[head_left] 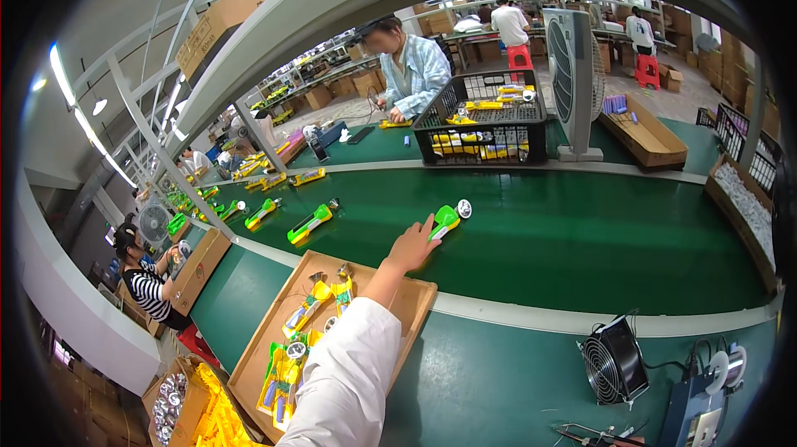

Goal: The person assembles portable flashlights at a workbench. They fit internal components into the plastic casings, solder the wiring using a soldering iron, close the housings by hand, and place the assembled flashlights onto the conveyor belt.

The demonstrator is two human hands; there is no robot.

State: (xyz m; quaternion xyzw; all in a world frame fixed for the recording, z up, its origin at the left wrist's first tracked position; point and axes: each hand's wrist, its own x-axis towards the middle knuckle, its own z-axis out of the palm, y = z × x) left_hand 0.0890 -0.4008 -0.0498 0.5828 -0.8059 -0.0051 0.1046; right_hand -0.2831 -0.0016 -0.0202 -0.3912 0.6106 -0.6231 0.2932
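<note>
My left hand (pixel 412 246) reaches out over the green belt in its white sleeve. Its fingers close on the near end of a green-and-yellow flashlight (pixel 446 220), whose round silver lamp head (pixel 464 210) sticks out at the far end. Under my left forearm a shallow wooden tray (pixel 419 302) holds several yellow-and-green flashlight bodies (pixel 308 308) with loose wires, lamp heads and purple cells. At the lower edge, a skin-toned sliver that looks like my right hand (pixel 628 440) shows beside thin metal tools (pixel 585 433); its fingers are mostly hidden.
More flashlights (pixel 311 224) lie leftward along the belt (pixel 564 235). Beyond it stand a black crate (pixel 486 127), a grey fan (pixel 571 82) and a co-worker (pixel 411 73). A small black fan (pixel 613 361) and a solder spool (pixel 730 366) stand at near right; yellow parts (pixel 220 414) fill a box.
</note>
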